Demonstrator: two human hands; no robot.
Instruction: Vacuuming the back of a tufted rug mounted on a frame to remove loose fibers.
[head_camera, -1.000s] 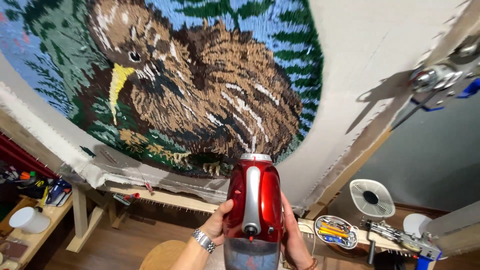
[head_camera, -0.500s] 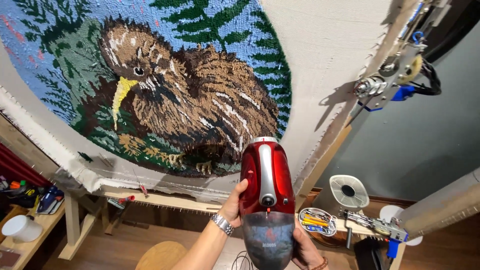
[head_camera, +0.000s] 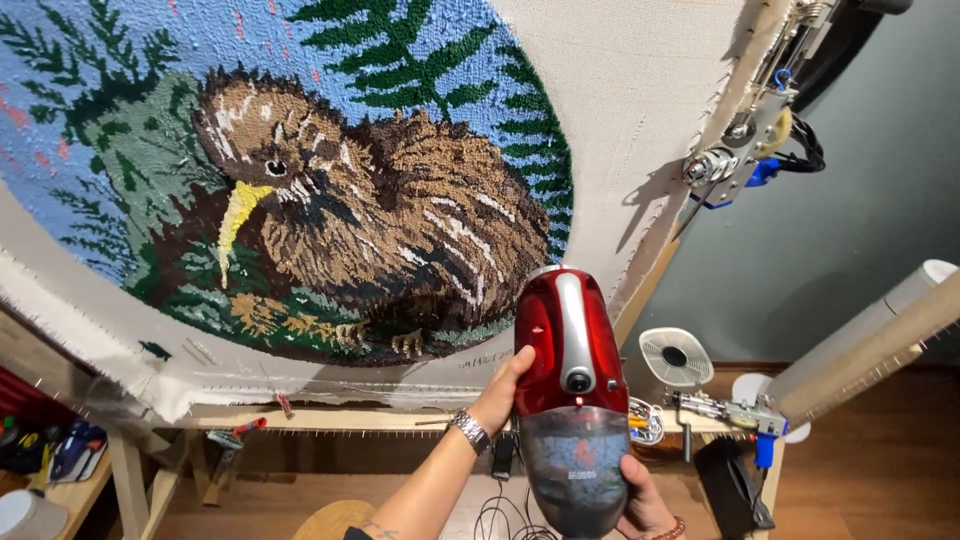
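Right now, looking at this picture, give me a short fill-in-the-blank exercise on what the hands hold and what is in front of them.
1. Both hands, the left hand and the right hand, hold a handheld vacuum whose upper body is coloured ____.
2. The tufted rug stretched on the wooden frame shows a brown ____ with a yellow beak.
3. The left wrist wears a metal ____.
4. Right of the vacuum stands a small white ____ with a round grille.

Missing words: red; bird; watch; fan
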